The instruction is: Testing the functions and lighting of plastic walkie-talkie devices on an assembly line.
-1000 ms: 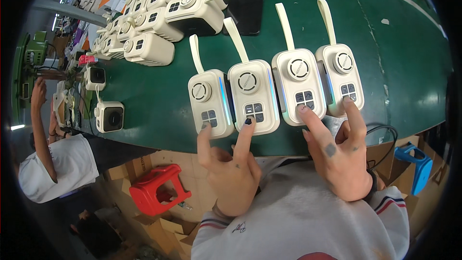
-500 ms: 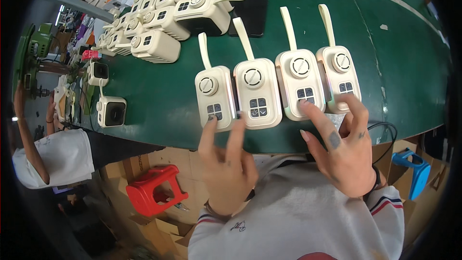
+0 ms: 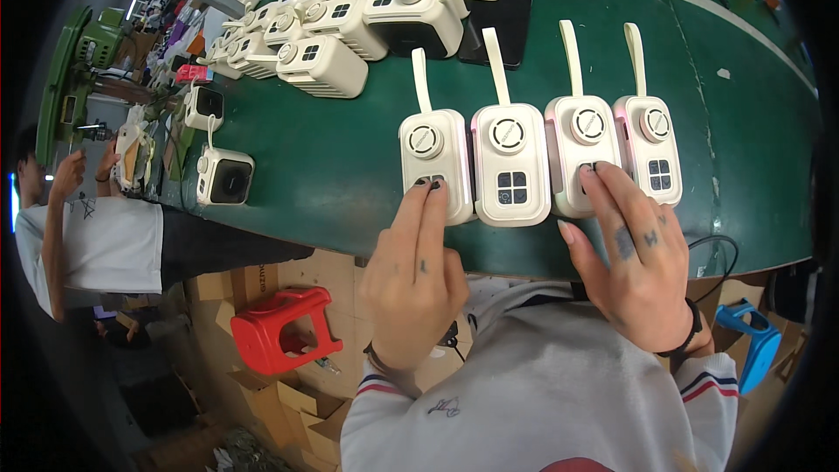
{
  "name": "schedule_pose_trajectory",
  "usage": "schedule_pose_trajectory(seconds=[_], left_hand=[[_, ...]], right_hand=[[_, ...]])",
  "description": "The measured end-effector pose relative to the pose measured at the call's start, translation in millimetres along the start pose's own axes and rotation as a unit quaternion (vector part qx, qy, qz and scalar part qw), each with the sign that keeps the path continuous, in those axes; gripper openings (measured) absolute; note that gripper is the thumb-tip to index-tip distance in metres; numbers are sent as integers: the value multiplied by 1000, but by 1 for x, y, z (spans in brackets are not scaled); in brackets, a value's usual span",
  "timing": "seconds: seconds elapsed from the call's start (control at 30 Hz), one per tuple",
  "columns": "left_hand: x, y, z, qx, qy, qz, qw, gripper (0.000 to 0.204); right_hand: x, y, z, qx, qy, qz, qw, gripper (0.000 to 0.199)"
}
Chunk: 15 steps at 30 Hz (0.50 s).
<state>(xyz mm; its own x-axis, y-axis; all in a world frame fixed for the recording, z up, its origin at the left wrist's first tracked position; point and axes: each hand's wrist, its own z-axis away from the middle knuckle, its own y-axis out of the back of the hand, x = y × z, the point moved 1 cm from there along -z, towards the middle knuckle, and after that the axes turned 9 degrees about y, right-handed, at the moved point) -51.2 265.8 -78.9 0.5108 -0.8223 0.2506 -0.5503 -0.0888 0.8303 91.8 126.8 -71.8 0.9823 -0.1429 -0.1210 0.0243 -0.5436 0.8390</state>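
The left hand (image 3: 415,284) touches the leftmost cream device (image 3: 447,160), the right hand (image 3: 636,273) the third cream device (image 3: 577,154) — both unclenched and apart, at the green table (image 3: 323,157).

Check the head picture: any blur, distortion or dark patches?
Head view: the green tabletop bows along its near edge, and corners go black. Head view, middle: left hand, right hand and four cream strap-handled devices look fairly sharp. Head view, lower left: dim below the co-worker's dark trousers.

Left hand (image 3: 414,287) touches near row's leftmost device (image 3: 433,162); right hand (image 3: 641,278), third device from left (image 3: 584,154).
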Motion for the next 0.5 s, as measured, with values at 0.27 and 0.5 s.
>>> schedule_pose_trajectory(seconds=[0.27, 0.5], left_hand=[[12, -3, -2, 13, 62, 25, 998, 53], [30, -4, -10, 20, -45, 54, 997, 51]], right_hand=[[1, -11, 6, 77, 4, 43, 996, 40], [16, 20, 12, 72, -74, 2, 995, 36]])
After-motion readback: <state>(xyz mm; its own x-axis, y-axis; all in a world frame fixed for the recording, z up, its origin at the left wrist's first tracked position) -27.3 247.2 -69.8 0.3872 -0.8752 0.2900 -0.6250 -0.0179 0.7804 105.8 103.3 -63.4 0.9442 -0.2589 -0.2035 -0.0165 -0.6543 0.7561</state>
